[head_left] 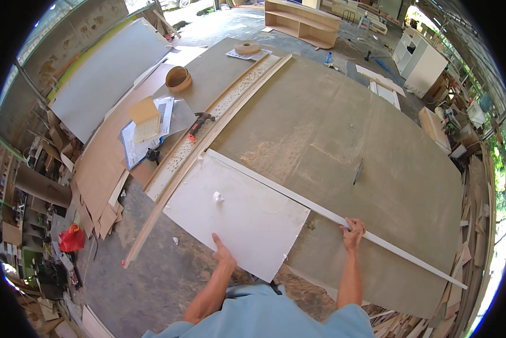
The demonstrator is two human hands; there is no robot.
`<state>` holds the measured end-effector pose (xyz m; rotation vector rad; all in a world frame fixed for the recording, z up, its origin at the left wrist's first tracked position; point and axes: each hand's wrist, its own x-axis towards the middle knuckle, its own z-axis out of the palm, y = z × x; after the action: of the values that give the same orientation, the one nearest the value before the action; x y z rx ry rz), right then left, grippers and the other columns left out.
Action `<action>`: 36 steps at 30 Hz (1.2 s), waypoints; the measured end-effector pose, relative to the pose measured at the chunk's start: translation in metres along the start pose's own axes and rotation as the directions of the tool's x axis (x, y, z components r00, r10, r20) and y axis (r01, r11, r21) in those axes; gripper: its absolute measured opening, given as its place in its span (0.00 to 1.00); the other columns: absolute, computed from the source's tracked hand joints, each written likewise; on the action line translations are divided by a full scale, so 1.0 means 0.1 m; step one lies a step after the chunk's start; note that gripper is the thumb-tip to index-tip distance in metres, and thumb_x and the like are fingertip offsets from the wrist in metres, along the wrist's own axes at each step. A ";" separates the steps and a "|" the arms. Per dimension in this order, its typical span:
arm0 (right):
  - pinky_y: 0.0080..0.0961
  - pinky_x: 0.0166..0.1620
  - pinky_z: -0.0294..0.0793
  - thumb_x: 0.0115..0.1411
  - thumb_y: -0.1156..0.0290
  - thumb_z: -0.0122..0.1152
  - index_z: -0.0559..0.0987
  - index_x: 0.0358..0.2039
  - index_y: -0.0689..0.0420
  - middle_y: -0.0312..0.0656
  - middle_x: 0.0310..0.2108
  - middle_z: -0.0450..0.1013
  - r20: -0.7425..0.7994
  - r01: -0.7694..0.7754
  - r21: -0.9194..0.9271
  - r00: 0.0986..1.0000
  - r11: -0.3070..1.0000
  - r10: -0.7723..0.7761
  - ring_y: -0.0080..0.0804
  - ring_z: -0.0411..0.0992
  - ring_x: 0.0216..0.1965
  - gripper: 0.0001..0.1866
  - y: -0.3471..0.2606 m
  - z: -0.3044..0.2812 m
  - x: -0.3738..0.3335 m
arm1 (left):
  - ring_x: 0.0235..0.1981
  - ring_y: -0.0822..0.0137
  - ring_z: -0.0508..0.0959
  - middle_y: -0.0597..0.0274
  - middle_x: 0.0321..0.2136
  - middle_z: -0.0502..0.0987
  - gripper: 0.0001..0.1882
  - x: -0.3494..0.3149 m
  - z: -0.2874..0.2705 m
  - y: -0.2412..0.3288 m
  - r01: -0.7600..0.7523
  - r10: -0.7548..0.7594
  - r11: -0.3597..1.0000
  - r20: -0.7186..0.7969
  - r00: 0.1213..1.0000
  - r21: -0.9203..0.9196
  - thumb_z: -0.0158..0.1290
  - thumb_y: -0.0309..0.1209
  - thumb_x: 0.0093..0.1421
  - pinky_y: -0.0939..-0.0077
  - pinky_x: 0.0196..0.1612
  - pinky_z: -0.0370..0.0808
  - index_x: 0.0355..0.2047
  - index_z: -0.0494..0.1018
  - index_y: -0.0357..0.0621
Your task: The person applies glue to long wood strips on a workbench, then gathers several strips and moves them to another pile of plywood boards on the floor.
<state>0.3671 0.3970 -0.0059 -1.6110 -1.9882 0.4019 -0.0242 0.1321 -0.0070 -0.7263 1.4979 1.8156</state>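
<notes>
A white rectangular board (236, 208) lies at the near left of the large worktable, its near edge against my body. My left hand (225, 253) grips that near edge, thumb on top and the fingers hidden underneath. Along the board's far edge runs a long, narrow white strip (275, 188), slanting down to the right past the table's edge. My right hand (352, 230) is closed around this strip, right of the board. A small crumpled white piece (218, 196) rests on the board.
A long wooden rail (230, 110) crosses the greenish-brown worktable (399, 141), with a hammer (199, 127) on it. Sawdust (281, 149) and a pen (358, 172) lie on the tabletop. Papers (163, 112) and rolls of edge banding (178, 79) sit beyond the rail; scrap wood (469, 236) lines the right.
</notes>
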 end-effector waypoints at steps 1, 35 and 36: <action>0.35 0.58 0.58 0.43 0.73 0.78 0.86 0.42 0.53 0.35 0.41 0.74 -0.007 0.021 0.006 1.000 1.000 -0.021 0.35 0.68 0.49 0.22 -0.05 0.04 0.04 | 0.47 0.53 0.80 0.47 0.52 0.76 0.49 0.09 -0.05 -0.03 -0.006 0.007 1.000 0.024 1.000 -0.019 0.54 0.64 0.60 0.58 0.48 0.82 0.55 0.65 0.21; 0.54 0.64 0.56 0.55 0.56 0.66 0.72 0.61 0.61 0.56 0.64 0.61 0.030 0.140 0.076 0.989 0.987 -0.142 0.55 0.59 0.64 0.35 -2.19 0.35 -1.36 | 0.56 0.48 0.68 0.47 0.52 0.70 0.12 -0.01 1.63 0.72 -0.957 0.383 -0.003 0.885 0.267 0.290 0.55 0.31 0.63 0.56 0.60 0.63 0.46 0.76 0.45; 0.53 0.64 0.56 0.55 0.56 0.66 0.72 0.60 0.60 0.57 0.64 0.61 0.142 0.176 0.101 0.972 0.979 -0.190 0.55 0.59 0.64 0.35 -2.51 0.40 -1.54 | 0.57 0.48 0.68 0.49 0.52 0.70 0.11 0.06 1.87 0.74 -0.966 0.327 -0.100 0.925 0.192 0.236 0.54 0.32 0.63 0.56 0.60 0.63 0.46 0.77 0.46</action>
<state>0.1637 0.1928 0.0647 -1.3641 -2.1780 0.5452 -0.0870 0.3076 0.0688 1.5615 2.1150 1.1437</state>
